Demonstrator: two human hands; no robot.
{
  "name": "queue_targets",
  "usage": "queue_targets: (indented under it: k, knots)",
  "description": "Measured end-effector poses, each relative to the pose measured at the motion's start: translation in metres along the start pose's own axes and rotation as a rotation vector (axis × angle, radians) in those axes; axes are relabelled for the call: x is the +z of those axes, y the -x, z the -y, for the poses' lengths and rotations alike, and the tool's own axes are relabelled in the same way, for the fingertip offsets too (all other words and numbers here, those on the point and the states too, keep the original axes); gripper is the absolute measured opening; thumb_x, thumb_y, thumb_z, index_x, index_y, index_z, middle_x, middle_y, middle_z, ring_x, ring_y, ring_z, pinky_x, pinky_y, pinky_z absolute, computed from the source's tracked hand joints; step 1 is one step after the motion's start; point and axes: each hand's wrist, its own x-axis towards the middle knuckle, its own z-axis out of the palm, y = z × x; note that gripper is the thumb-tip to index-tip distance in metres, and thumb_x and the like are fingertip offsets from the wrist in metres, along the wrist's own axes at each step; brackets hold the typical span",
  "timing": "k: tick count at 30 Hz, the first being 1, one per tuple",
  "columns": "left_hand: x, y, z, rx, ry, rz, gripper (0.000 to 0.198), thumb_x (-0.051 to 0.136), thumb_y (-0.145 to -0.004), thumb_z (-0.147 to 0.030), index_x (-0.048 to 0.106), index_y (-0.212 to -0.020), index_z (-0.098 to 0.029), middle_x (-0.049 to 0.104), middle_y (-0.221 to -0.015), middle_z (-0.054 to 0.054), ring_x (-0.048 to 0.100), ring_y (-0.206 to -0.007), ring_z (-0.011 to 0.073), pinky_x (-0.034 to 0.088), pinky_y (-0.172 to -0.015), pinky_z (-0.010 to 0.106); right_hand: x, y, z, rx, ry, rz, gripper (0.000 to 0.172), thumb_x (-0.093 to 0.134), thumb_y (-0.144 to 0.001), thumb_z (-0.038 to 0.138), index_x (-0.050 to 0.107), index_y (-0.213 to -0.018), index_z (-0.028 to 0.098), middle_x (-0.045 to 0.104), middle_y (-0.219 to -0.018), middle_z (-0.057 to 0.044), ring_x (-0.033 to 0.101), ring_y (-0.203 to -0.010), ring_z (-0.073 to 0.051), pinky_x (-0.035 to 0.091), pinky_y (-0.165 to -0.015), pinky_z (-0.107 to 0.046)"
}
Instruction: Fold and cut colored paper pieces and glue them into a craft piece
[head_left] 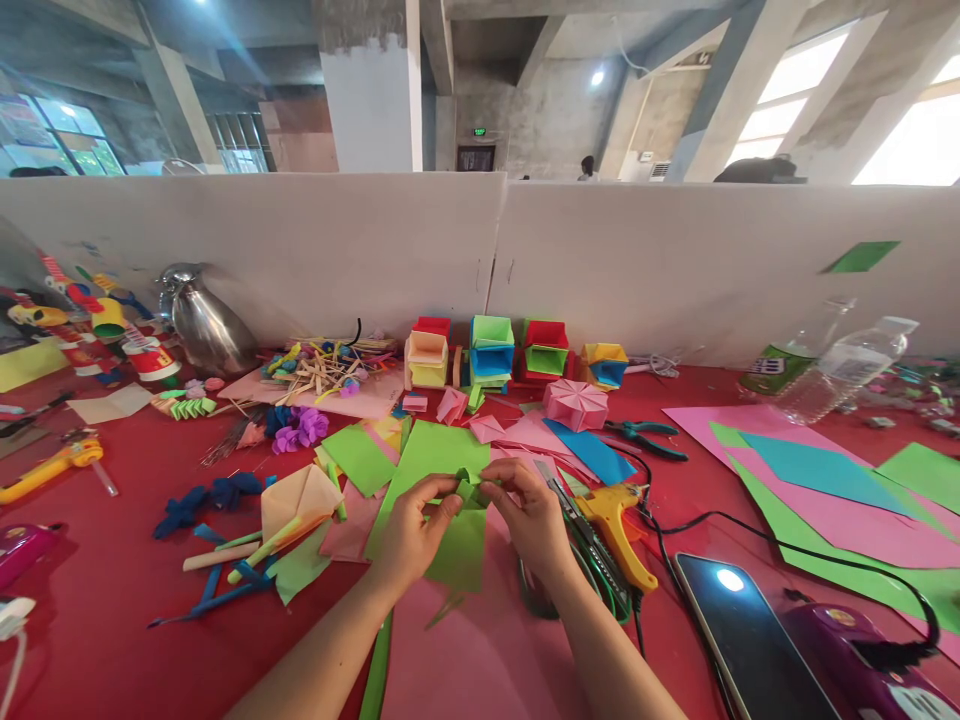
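Observation:
Between my two hands is a small folded piece of green paper (466,490), pinched by the fingers of both. My left hand (417,520) grips its left side with thumb and forefinger. On the opposite side, the fingertips of my right hand (529,510) close on its edge. Below and behind it lie green paper sheets (435,450) on top of a large pink sheet (465,660). A yellow glue gun (619,525) and a utility knife (589,535) rest just right of my right hand.
Folded paper boxes (491,350) stand along the white partition (337,260). A metal jug (206,315) and paper figures are at the left. Pliers (649,440), a phone (750,630), plastic bottles (847,365) and coloured sheets (825,490) lie right. A black cable (780,530) crosses the red table.

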Motion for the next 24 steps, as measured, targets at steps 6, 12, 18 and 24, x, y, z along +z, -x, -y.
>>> queue_targets:
  k: [6, 12, 18, 24]
  knots:
    - [0.0007, -0.0013, 0.0001, -0.041, 0.094, 0.008, 0.025, 0.059, -0.081, -0.032, 0.066, -0.1, -0.018, 0.068, -0.103, 0.007, 0.061, -0.096, 0.0221, 0.048, -0.082, 0.029, -0.0013, -0.0022, 0.0012, -0.038, 0.028, 0.026, 0.008, 0.059, -0.082, 0.022, 0.067, -0.079, 0.023, 0.06, -0.085, -0.004, 0.058, -0.084, -0.02, 0.048, -0.072, -0.032]
    - [0.0006, -0.0015, 0.0023, -0.059, 0.136, -0.017, 0.022, 0.06, -0.08, -0.032, 0.068, -0.096, -0.019, 0.066, -0.108, 0.008, 0.059, -0.102, 0.0227, 0.046, -0.086, 0.031, -0.0019, -0.002, 0.0032, -0.065, 0.06, 0.051, 0.013, 0.053, -0.086, 0.02, 0.064, -0.079, 0.022, 0.059, -0.084, -0.005, 0.057, -0.082, -0.02, 0.046, -0.072, -0.033]
    - [0.0001, -0.0035, 0.0089, -0.05, 0.143, -0.048, 0.017, 0.063, -0.077, -0.033, 0.07, -0.08, -0.018, 0.062, -0.112, 0.01, 0.056, -0.106, 0.024, 0.047, -0.083, 0.031, 0.0004, -0.0019, 0.0029, -0.063, 0.056, 0.061, 0.014, 0.053, -0.086, 0.023, 0.063, -0.077, 0.022, 0.058, -0.082, -0.005, 0.056, -0.08, -0.02, 0.047, -0.071, -0.033]
    - [0.0021, -0.0007, 0.0037, -0.045, 0.12, -0.036, 0.014, 0.065, -0.075, -0.032, 0.069, -0.077, -0.018, 0.061, -0.109, 0.008, 0.059, -0.098, 0.0225, 0.049, -0.077, 0.029, 0.0004, -0.001, 0.0012, -0.018, 0.026, 0.04, 0.012, 0.055, -0.085, 0.023, 0.064, -0.076, 0.022, 0.058, -0.082, -0.005, 0.056, -0.081, -0.02, 0.046, -0.071, -0.032]
